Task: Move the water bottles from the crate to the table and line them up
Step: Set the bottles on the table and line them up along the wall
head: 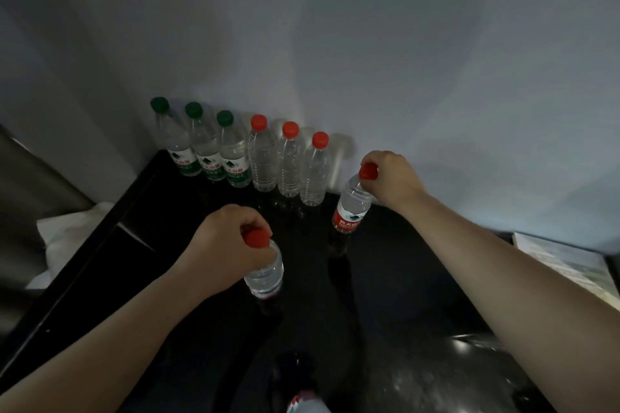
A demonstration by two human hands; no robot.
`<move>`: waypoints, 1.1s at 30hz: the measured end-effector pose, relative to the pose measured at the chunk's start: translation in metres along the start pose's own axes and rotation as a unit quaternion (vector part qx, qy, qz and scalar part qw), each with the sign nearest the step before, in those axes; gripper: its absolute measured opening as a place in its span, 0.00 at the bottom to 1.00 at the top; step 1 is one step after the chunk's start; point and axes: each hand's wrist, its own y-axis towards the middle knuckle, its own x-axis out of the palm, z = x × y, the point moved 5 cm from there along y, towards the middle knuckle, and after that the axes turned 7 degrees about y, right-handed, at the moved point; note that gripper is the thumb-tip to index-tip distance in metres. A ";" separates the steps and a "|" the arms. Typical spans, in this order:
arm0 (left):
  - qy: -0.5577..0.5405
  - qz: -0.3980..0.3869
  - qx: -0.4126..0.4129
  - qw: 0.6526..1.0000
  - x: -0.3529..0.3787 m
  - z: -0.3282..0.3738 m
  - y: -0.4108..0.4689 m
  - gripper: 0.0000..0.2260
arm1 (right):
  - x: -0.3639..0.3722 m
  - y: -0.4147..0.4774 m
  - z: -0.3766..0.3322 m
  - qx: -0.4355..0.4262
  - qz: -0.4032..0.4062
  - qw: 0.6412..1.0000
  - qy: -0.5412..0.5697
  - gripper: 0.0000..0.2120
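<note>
Both hands grip red-capped bottles by the cap over the dark desk [402,278]: left hand [221,238] at centre, right hand [391,178] beside the six-bottle row [255,157] — a careless set-down may topple neighbours.

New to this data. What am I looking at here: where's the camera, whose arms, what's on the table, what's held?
No robot here: one wide-angle camera worn on a person's head, looking down at their bare arms. On the dark table, six bottles stand in a row against the wall: three green-capped bottles, then three red-capped bottles. The left hand grips a red-capped bottle by its cap. The right hand grips another, red-labelled, the same way, near the row's right end. Part of one more bottle shows at the bottom edge. No crate is visible.
</note>
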 end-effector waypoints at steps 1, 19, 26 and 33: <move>0.001 -0.001 -0.002 1.000 0.000 -0.002 0.002 0.09 | 0.003 0.006 -0.001 -0.003 0.000 1.000 -0.002 0.10; -0.016 -0.002 -0.011 1.000 0.000 -0.017 0.039 0.08 | 0.015 0.070 -0.011 -0.013 0.011 1.000 -0.014 0.04; -0.009 0.018 -0.007 1.000 0.005 -0.008 0.051 0.08 | 0.017 0.063 -0.012 -0.052 0.017 0.998 -0.021 0.12; 0.022 -0.012 0.020 0.999 0.018 0.002 0.062 0.08 | 0.010 0.056 -0.006 0.004 0.005 0.999 0.044 0.22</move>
